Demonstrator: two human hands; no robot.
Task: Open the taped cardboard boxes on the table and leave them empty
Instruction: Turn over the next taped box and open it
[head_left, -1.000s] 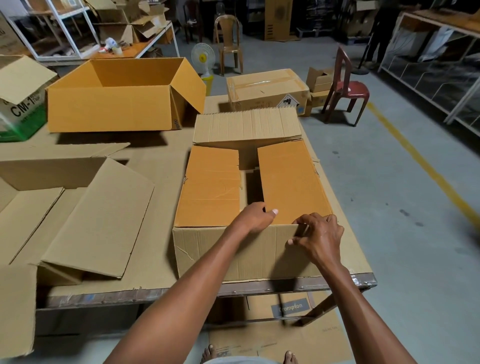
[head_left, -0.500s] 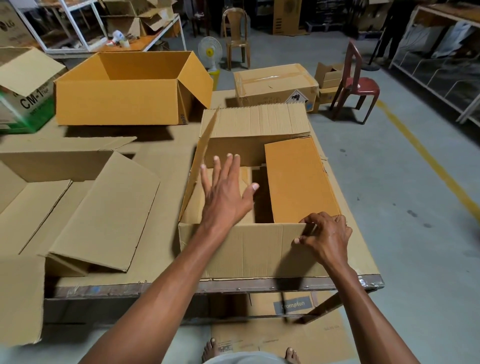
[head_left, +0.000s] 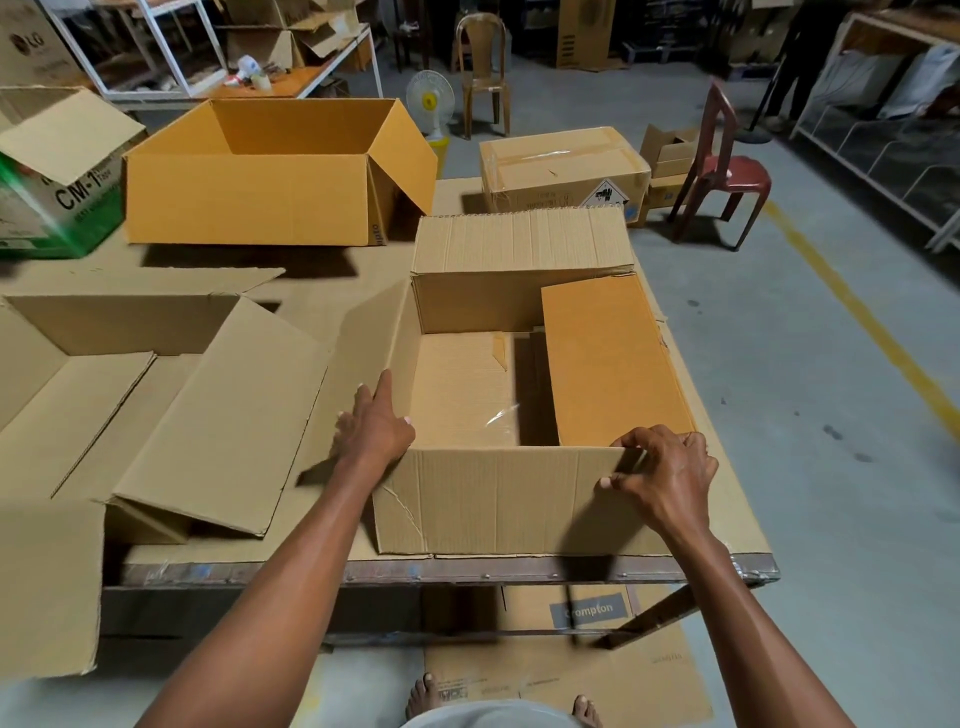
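Cardboard everywhere, left to right. Far left: green-and-white box (head_left: 49, 202) marked CM-1, top flap up. Near left: flattened box (head_left: 156, 410) lying opened out on the table (head_left: 519, 566), one panel hanging over the near edge. Behind it: big orange-brown box (head_left: 270, 176), open top, right flap swung out.

Centre, at the near table edge: the box being worked (head_left: 498, 499). Left flap (head_left: 363, 374) folded outward and down, far flap (head_left: 524, 239) standing up, right flap (head_left: 613, 364) lying inward over the opening. Inside only bare cardboard floor visible, plus a scrap of clear tape (head_left: 501, 415) by the near wall; area under the right flap is hidden.

Left hand (head_left: 376, 431) sits at the box's near-left corner: fingers straight, laid on the outward flap, thumb toward the inside of the corner. Right hand (head_left: 667, 473) is at the near-right corner, fingers curled over the top edge of the near wall, thumb on the outer face, pinching the wall.

Behind the box, at the far end of the table: sealed box (head_left: 563, 171), tape across the top, diamond hazard label on its side. Well apart from both hands.

Right of the table: red plastic chair (head_left: 727, 171) on the floor, small open carton (head_left: 670, 150) beside it.
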